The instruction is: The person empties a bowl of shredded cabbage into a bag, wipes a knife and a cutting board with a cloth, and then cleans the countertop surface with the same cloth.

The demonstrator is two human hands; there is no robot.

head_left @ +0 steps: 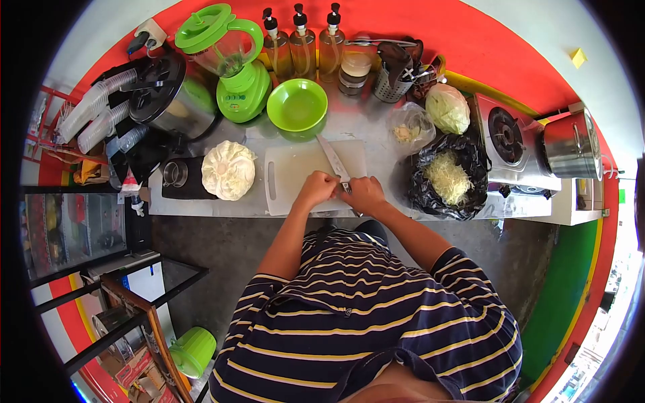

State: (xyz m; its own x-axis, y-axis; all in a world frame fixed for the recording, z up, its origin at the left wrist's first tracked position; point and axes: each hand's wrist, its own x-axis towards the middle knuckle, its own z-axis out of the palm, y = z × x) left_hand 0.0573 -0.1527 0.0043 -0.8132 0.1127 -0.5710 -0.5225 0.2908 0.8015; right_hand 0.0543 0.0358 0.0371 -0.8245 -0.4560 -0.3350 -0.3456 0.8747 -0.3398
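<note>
My right hand (363, 195) is wrapped round the handle of a kitchen knife (329, 154). Its broad blade points away from me over the white cutting board (285, 180). Close beside it, my left hand (317, 189) is closed, with curled fingers near the base of the blade; whatever is in them is hidden. Left of the board lies a pale, leafy cabbage (228, 170), partly on a dark cloth. To the right, a black plastic bag (421, 190) stands open around a heap of shredded cabbage (448, 178).
A green bowl (297, 107) stands behind the board, near a green blender (243, 91) and several pump bottles (302, 50). Toward the right are a clear bag (411, 127), a whole cabbage (447, 109) and a stove (505, 134) with a steel pot (571, 148).
</note>
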